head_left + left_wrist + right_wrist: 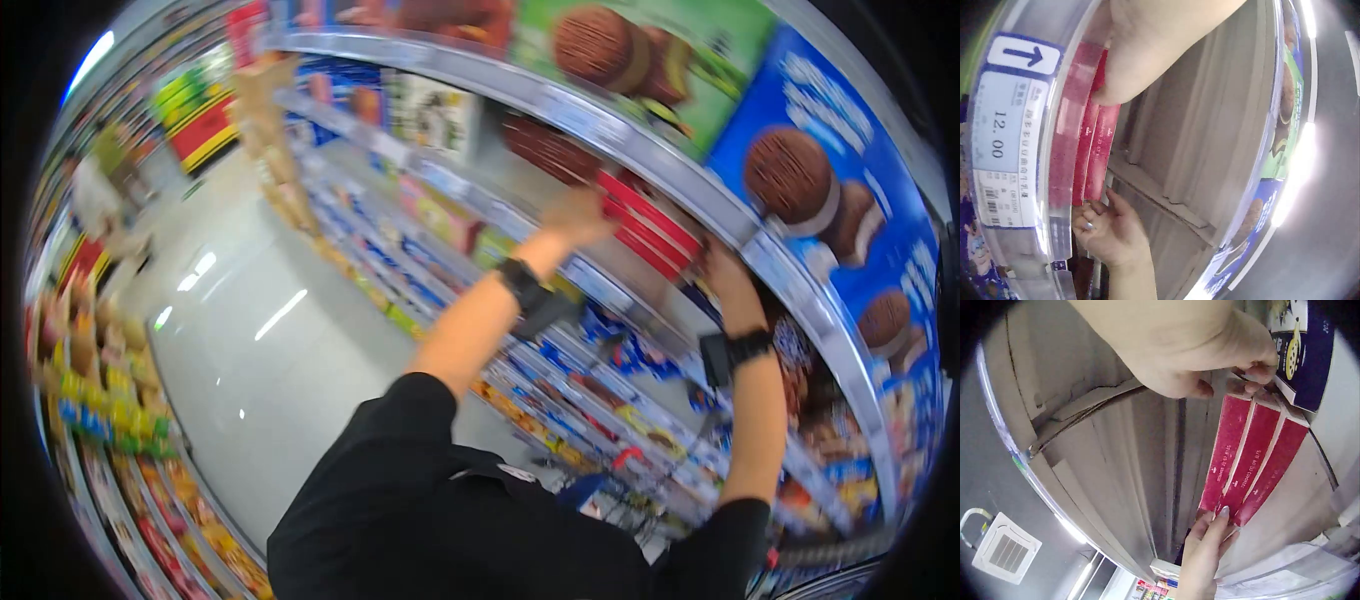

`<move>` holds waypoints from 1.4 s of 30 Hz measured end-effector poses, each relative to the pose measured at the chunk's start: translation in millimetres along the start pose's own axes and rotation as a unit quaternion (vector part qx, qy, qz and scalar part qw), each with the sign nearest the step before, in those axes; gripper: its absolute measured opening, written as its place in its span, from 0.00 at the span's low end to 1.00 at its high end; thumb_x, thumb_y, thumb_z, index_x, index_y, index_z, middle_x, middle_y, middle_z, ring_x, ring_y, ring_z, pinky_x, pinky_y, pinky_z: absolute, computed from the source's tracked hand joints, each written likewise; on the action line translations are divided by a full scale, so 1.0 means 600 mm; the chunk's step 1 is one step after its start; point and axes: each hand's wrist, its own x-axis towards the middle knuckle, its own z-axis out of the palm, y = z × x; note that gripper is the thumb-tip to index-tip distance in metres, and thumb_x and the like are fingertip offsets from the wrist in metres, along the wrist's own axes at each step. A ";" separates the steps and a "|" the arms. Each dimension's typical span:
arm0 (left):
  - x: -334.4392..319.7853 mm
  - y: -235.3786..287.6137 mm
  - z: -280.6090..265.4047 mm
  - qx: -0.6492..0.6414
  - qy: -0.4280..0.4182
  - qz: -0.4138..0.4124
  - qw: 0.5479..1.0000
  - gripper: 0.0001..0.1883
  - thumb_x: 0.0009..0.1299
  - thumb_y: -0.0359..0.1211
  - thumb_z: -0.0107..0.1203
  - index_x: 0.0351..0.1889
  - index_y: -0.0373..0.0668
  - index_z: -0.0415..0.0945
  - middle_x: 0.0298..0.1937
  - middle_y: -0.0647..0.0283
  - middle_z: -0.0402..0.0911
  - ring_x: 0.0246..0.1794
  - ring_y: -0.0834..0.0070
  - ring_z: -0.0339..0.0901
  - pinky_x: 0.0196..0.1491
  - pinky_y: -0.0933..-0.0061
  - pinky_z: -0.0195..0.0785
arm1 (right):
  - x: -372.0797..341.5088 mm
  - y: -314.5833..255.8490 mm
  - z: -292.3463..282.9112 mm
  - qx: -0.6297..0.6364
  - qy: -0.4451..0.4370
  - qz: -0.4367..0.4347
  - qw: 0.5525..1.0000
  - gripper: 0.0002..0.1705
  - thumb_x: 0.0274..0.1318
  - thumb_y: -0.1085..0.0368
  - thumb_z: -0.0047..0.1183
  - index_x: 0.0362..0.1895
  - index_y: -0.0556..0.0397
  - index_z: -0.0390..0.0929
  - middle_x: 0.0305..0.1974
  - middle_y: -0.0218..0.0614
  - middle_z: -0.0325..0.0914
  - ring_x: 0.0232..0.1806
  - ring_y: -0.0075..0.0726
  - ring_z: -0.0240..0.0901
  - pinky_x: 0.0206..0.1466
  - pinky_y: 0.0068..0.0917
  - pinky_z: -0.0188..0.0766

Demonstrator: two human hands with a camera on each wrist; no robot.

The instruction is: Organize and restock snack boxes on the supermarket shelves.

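Three slim red boxes [648,225] stand side by side on a shelf, their narrow red faces showing in the right wrist view. My left hand [578,215] grips one end of the row, with fingertips on the red faces [1235,469]. At the opposite end my right hand [715,265] holds the boxes with bent fingers; a ring shows on it in the left wrist view. A dark blue box [1305,359] with a yellow picture is close beside the right hand.
A clear shelf-front strip with a price label [1007,144] runs before the boxes. Above is a shelf edge [580,115] with large biscuit posters. Brown packages [550,150] lie left of the boxes. Stocked shelves continue below; an aisle floor [250,300] with people is at left.
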 end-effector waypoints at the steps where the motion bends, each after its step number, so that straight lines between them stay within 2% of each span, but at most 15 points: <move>1: 0.002 -0.002 0.004 0.009 0.016 0.014 1.000 0.23 0.56 0.50 0.55 0.43 0.44 0.74 0.38 0.49 0.78 0.39 0.54 0.76 0.42 0.57 0.69 | -0.079 -0.024 0.048 0.001 -0.022 -0.011 1.000 0.16 0.59 0.50 0.47 0.44 0.45 0.71 0.31 0.26 0.71 0.29 0.27 0.68 0.31 0.27 0.69; 4: -0.001 0.009 -0.007 0.030 -0.003 0.029 0.999 0.25 0.56 0.53 0.55 0.44 0.45 0.74 0.39 0.48 0.78 0.42 0.53 0.76 0.44 0.57 0.68 | -0.015 -0.011 0.006 -0.029 -0.083 0.064 0.994 0.09 0.59 0.56 0.44 0.34 0.44 0.72 0.25 0.26 0.70 0.22 0.22 0.63 0.21 0.19 0.58; 7: 0.009 -0.011 0.012 -0.004 0.050 0.049 0.998 0.28 0.56 0.49 0.58 0.49 0.42 0.71 0.40 0.48 0.79 0.44 0.52 0.75 0.46 0.58 0.68 | -0.129 -0.060 0.112 -0.039 0.017 0.037 0.998 0.05 0.56 0.61 0.48 0.31 0.47 0.71 0.23 0.28 0.68 0.20 0.22 0.61 0.20 0.20 0.58; 10: 0.002 0.003 0.001 -0.033 0.040 0.052 0.997 0.29 0.55 0.45 0.59 0.51 0.38 0.68 0.42 0.47 0.79 0.45 0.53 0.75 0.48 0.60 0.67 | -0.128 -0.054 0.114 0.031 0.049 0.035 0.998 0.03 0.54 0.65 0.51 0.31 0.49 0.71 0.23 0.29 0.67 0.21 0.24 0.61 0.20 0.21 0.58; 11: 0.007 -0.005 0.011 -0.020 0.062 0.057 0.996 0.31 0.54 0.44 0.60 0.52 0.35 0.65 0.38 0.46 0.79 0.42 0.51 0.76 0.46 0.58 0.69 | -0.127 -0.052 0.112 0.056 0.055 0.031 0.996 0.04 0.53 0.66 0.52 0.31 0.49 0.71 0.23 0.30 0.67 0.21 0.25 0.61 0.20 0.21 0.58; 14: 0.011 -0.010 0.015 -0.022 0.060 0.057 0.996 0.31 0.54 0.44 0.61 0.51 0.35 0.66 0.38 0.46 0.79 0.42 0.52 0.76 0.46 0.59 0.70 | -0.178 -0.071 0.151 0.062 0.068 0.013 0.996 0.03 0.53 0.67 0.51 0.32 0.50 0.71 0.23 0.31 0.68 0.21 0.26 0.61 0.21 0.20 0.58; 18: 0.010 -0.009 0.013 -0.029 0.059 0.075 0.995 0.32 0.52 0.44 0.62 0.50 0.34 0.66 0.38 0.46 0.79 0.42 0.52 0.76 0.45 0.59 0.70 | -0.160 -0.052 0.157 -0.079 0.055 -0.018 0.995 0.06 0.51 0.68 0.53 0.35 0.50 0.72 0.25 0.30 0.71 0.22 0.26 0.66 0.25 0.21 0.68; 19: 0.006 -0.004 0.009 -0.021 0.059 0.066 0.996 0.32 0.52 0.44 0.62 0.49 0.34 0.66 0.38 0.46 0.79 0.42 0.52 0.77 0.45 0.60 0.70 | -0.154 -0.046 0.145 -0.134 0.008 -0.039 0.990 0.14 0.46 0.66 0.58 0.40 0.52 0.72 0.29 0.33 0.74 0.25 0.27 0.71 0.28 0.23 0.72; 22: 0.004 -0.002 0.007 0.011 0.058 0.049 0.997 0.32 0.52 0.44 0.63 0.49 0.33 0.66 0.37 0.45 0.79 0.42 0.53 0.77 0.45 0.60 0.70 | -0.201 -0.070 0.164 -0.300 -0.006 -0.054 0.952 0.31 0.37 0.66 0.62 0.51 0.58 0.68 0.31 0.38 0.75 0.29 0.31 0.74 0.28 0.28 0.73; 25: 0.005 -0.004 0.009 0.014 0.066 0.056 0.996 0.33 0.51 0.44 0.63 0.48 0.31 0.65 0.37 0.44 0.79 0.42 0.53 0.77 0.45 0.61 0.70 | -0.176 -0.040 0.159 -0.501 0.062 -0.152 0.849 0.49 0.29 0.61 0.66 0.60 0.59 0.57 0.37 0.49 0.77 0.37 0.46 0.77 0.38 0.34 0.75; 28: -0.001 0.006 0.003 -0.007 0.061 0.047 0.997 0.34 0.51 0.45 0.64 0.49 0.31 0.66 0.41 0.44 0.78 0.45 0.53 0.76 0.47 0.62 0.68 | -0.171 -0.023 0.159 -0.568 0.018 -0.275 0.776 0.53 0.25 0.58 0.68 0.60 0.59 0.55 0.38 0.54 0.76 0.41 0.57 0.75 0.46 0.35 0.73; 31: -0.003 0.012 -0.002 -0.009 0.045 0.026 0.999 0.34 0.50 0.45 0.64 0.50 0.32 0.66 0.43 0.44 0.77 0.46 0.53 0.75 0.49 0.62 0.67 | -0.196 -0.035 0.173 -0.597 0.036 -0.254 0.760 0.47 0.28 0.61 0.67 0.59 0.49 0.59 0.40 0.53 0.76 0.40 0.55 0.76 0.46 0.42 0.72; 34: 0.001 0.004 0.003 0.003 0.043 0.021 0.999 0.34 0.51 0.44 0.64 0.50 0.33 0.66 0.43 0.44 0.77 0.46 0.52 0.75 0.49 0.62 0.67 | -0.211 -0.048 0.178 -0.654 0.074 -0.203 0.725 0.45 0.32 0.61 0.65 0.60 0.46 0.59 0.38 0.53 0.77 0.40 0.55 0.76 0.45 0.42 0.73; 38: -0.001 0.007 0.003 0.047 0.060 0.037 0.996 0.32 0.53 0.43 0.62 0.49 0.31 0.65 0.37 0.44 0.79 0.41 0.52 0.76 0.45 0.59 0.70 | -0.230 -0.065 0.183 -0.702 0.080 -0.215 0.674 0.42 0.36 0.61 0.63 0.60 0.44 0.61 0.36 0.51 0.77 0.39 0.53 0.76 0.42 0.42 0.74; 42: -0.001 0.011 -0.004 0.029 0.018 0.035 0.999 0.33 0.53 0.43 0.62 0.51 0.33 0.65 0.37 0.46 0.79 0.41 0.51 0.76 0.45 0.59 0.70 | -0.225 -0.070 0.179 -0.727 0.078 -0.227 0.644 0.40 0.37 0.61 0.63 0.60 0.44 0.63 0.35 0.49 0.78 0.38 0.51 0.76 0.41 0.40 0.74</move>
